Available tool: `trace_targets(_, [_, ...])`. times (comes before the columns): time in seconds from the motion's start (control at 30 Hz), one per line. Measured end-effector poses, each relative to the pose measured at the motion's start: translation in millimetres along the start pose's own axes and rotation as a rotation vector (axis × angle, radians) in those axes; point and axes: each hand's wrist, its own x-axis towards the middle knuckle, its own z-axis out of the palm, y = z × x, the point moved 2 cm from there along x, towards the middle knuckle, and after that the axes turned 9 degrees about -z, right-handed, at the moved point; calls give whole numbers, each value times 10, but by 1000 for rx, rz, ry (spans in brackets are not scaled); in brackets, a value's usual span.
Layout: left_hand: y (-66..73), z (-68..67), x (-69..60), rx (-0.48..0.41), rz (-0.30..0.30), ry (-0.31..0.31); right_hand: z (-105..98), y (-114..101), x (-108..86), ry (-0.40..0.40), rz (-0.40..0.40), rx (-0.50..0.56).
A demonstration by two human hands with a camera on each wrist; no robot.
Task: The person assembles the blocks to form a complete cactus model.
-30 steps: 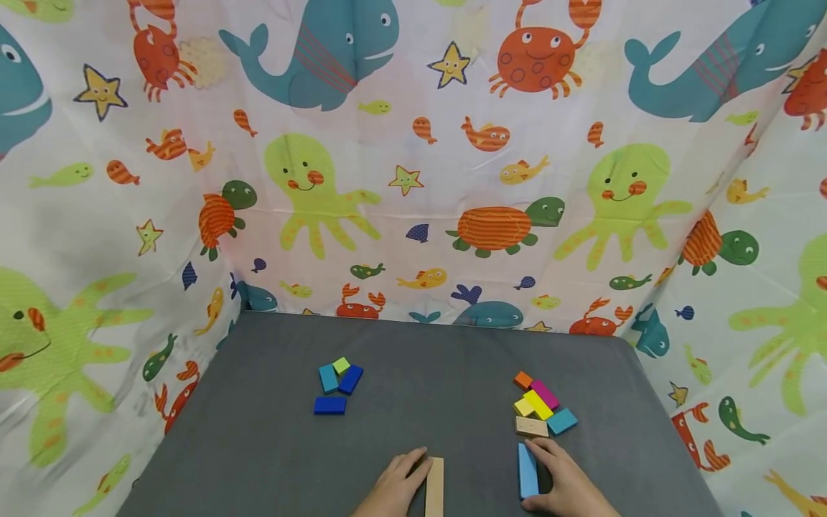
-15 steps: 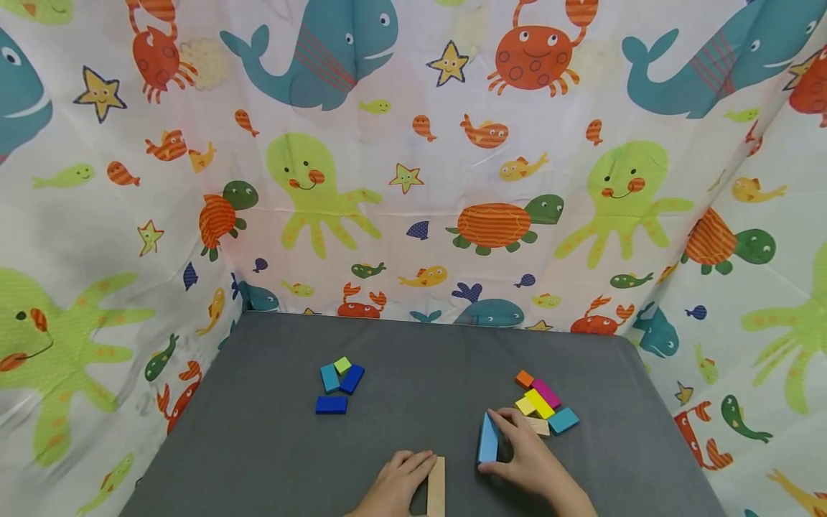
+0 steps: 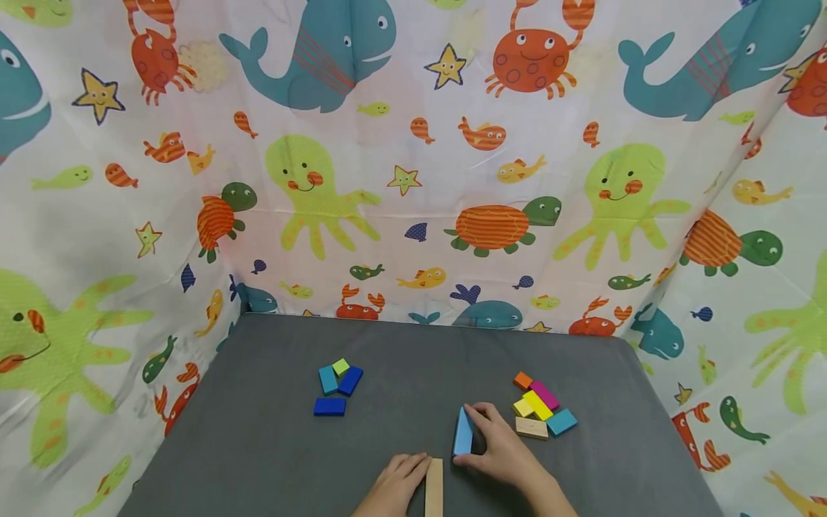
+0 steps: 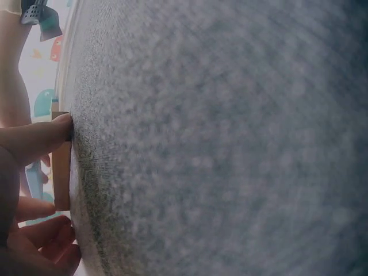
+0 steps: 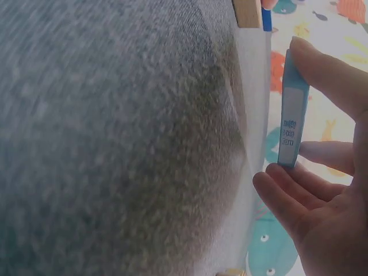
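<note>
At the table's near edge, my left hand [image 3: 395, 485] grips a long plain wooden block [image 3: 434, 488]. Its thumb is on one end and its fingers are at the other in the left wrist view, where the wooden block [image 4: 61, 172] touches or nearly touches the cloth. Just to the right, my right hand [image 3: 500, 449] holds a light blue block [image 3: 463, 432] between thumb and fingertips. That light blue block [image 5: 293, 109] is raised off the table in the right wrist view and shows a pale printed patch on one face.
Several small blocks, including a dark blue block [image 3: 329, 407], a teal block [image 3: 328, 380] and a green block [image 3: 340, 367], lie on the left. A group on the right has a yellow block [image 3: 538, 405], a magenta block [image 3: 545, 394] and a short wooden block [image 3: 531, 429]. Grey cloth covers the table [image 3: 400, 380].
My right hand has lifted the light blue block from beside the right-hand group and carried it left, close to the wooden block. The left hand has stayed nearly still.
</note>
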Motion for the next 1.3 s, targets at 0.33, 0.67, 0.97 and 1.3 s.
trace_targets(0.33, [-17,3,9,-14,-14,0,37,-73,99,-15,-20,3])
trace_targets(0.67, [-31,28,27,-24,-45,-16,136,-136,228,-64,-44,23])
trace_targets(0.97, [-17,31,25,-20,-34,-2,207,-138,301,-92,-59,2])
trace_targets(1.3, [-2,25,29,19,-63,0,248,-148,361,-109,-61,-28])
